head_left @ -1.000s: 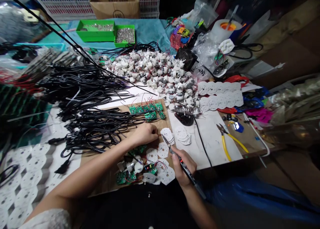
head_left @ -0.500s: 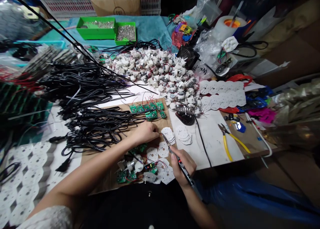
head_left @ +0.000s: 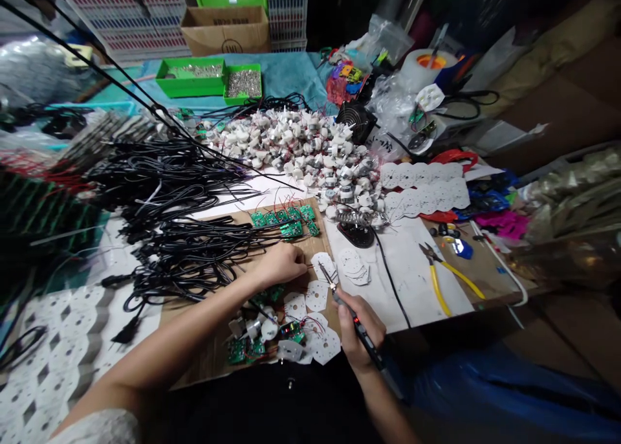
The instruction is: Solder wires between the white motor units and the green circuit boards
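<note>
My right hand (head_left: 359, 324) is closed around a soldering iron (head_left: 378, 363) with small red lit marks on its handle. The iron's tip lies over a small stack of white circuit boards (head_left: 320, 261). Just left of that stack, my left hand (head_left: 284, 264) is closed in a pinch on a thin wire that shows only a short end by the boards. A second pile of white boards (head_left: 354, 267) sits to the right. Below the hands are loose white boards (head_left: 316, 296), a white motor part (head_left: 269, 329) and green circuit boards (head_left: 237, 351).
Black power cords (head_left: 194, 250) cover the left side. Behind lie green boards with wires (head_left: 291, 228) and a heap of white motor parts (head_left: 295, 140). Yellow-handled cutters (head_left: 439, 288) rest at right, near a coiled-spring iron stand (head_left: 356, 232). Green trays (head_left: 189, 87) of metal pieces stand farther back.
The view has tilted slightly. The iron's tip has shifted a little over the stack of white boards, and my right hand has moved slightly right and down. My left hand keeps its pinch.
</note>
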A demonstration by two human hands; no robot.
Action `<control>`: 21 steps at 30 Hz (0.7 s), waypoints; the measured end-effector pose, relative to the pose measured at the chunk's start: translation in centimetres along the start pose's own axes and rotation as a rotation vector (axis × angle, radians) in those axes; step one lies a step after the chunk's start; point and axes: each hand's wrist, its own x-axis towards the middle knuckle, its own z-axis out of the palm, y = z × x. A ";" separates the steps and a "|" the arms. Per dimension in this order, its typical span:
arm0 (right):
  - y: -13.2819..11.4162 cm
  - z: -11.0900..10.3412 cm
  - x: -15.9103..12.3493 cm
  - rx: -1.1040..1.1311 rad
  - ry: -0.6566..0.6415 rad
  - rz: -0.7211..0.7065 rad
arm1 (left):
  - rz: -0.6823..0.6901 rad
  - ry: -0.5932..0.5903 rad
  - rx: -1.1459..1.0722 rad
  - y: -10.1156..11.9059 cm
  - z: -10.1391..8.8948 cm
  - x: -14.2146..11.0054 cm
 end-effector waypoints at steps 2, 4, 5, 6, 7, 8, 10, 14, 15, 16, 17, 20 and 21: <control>0.0 0.1 0.0 0.019 0.021 -0.016 | 0.023 0.006 0.010 -0.2 0.1 -0.2; 0.0 0.2 -0.1 0.025 0.038 -0.022 | 0.052 0.018 0.044 -0.2 0.2 -0.5; 0.0 0.2 -0.1 0.023 0.043 -0.023 | 0.065 0.027 0.074 -0.1 0.2 -0.8; 0.0 0.1 -0.1 0.020 0.048 -0.025 | 0.075 0.040 0.110 0.0 0.2 -1.0; 0.0 0.1 -0.1 0.019 0.052 -0.027 | 0.079 0.056 0.148 0.1 0.2 -1.3; 0.0 0.1 -0.2 0.019 0.056 -0.031 | 0.078 0.073 0.181 0.2 0.0 -1.5; 0.0 -0.1 -0.2 0.026 0.067 -0.035 | 0.078 0.112 0.217 0.5 -0.7 -1.9; 0.2 -0.3 -0.5 0.030 0.088 -0.015 | 0.126 0.288 0.185 1.2 -4.6 -0.7; 0.3 -0.3 -0.5 0.030 0.086 -0.009 | 0.136 0.363 0.178 1.3 -5.9 0.1; 0.3 -0.3 -0.6 0.031 0.085 -0.003 | 0.134 0.440 0.180 1.4 -7.3 1.3; 0.4 -0.2 -0.7 0.033 0.085 0.003 | 0.113 0.504 0.190 1.5 -8.6 2.6; 0.4 -0.2 -0.8 0.041 0.092 0.023 | -0.046 0.490 0.180 1.7 -11.7 7.0; 0.4 -0.1 -0.7 0.043 0.092 0.028 | -0.107 0.431 0.154 1.8 -12.2 8.4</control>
